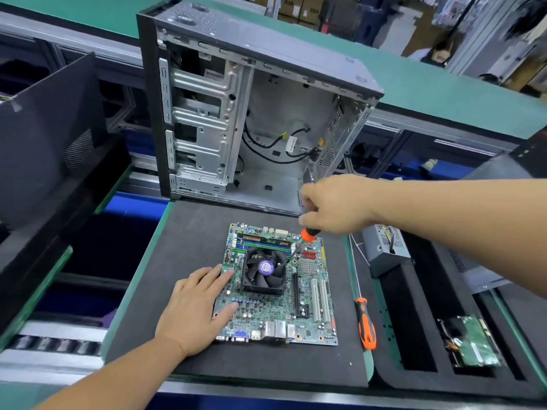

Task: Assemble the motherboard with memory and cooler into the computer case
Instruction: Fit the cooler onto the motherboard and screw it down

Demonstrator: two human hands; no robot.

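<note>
A person stands at a workbench, seen from a head camera looking down at both bare hands. Nearest, the left hand lies flat with fingers straight and slightly spread, its fingertips pressing on the near-left edge of a green rectangular motherboard, which lies flat on a dark grey foam mat. Just beyond those fingertips sits a black square cooler fan with a purple hub, mounted on the board. Past the fan lies a green memory stick in blue and black slots.

Further off, the right hand has its fingers curled around the orange and black handle of a screwdriver. The thin shaft slants down from the fingers to the cooler's far-right corner. Right of the board, apart from both hands, lies a second orange and black screwdriver.

Beyond the right hand stands an open silver steel computer case with a black front, upright at the mat's far edge, with loose black cables inside.

The step in hand looks like fastening the cooler. The board is not yet in the case. Next, the remaining cooler screws likely need tightening, with the left hand keeping the board steady.
</note>
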